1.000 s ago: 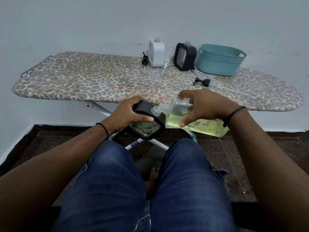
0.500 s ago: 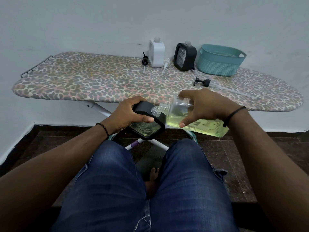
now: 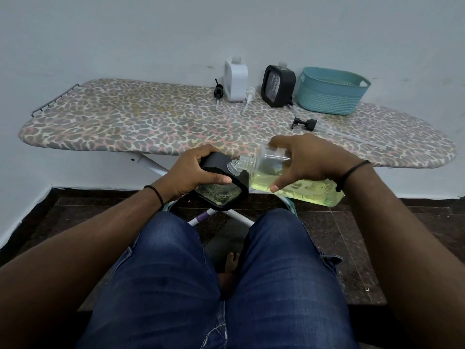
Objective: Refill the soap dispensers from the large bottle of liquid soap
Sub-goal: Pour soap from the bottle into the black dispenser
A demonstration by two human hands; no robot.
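My left hand grips a black-framed soap dispenser, tilted, just in front of the ironing board's near edge. My right hand holds the large clear bottle of yellow-green liquid soap, tipped nearly level. Its open threaded neck meets the dispenser's clear neck. At the back of the board stand a white dispenser and a second black dispenser, both without pumps. Three loose pump heads lie near them: a black one, a white one and another black one.
A teal woven basket sits at the board's back right. The leopard-print ironing board stands against a pale wall, its white legs crossing below. My knees in blue jeans fill the foreground over a dark tiled floor.
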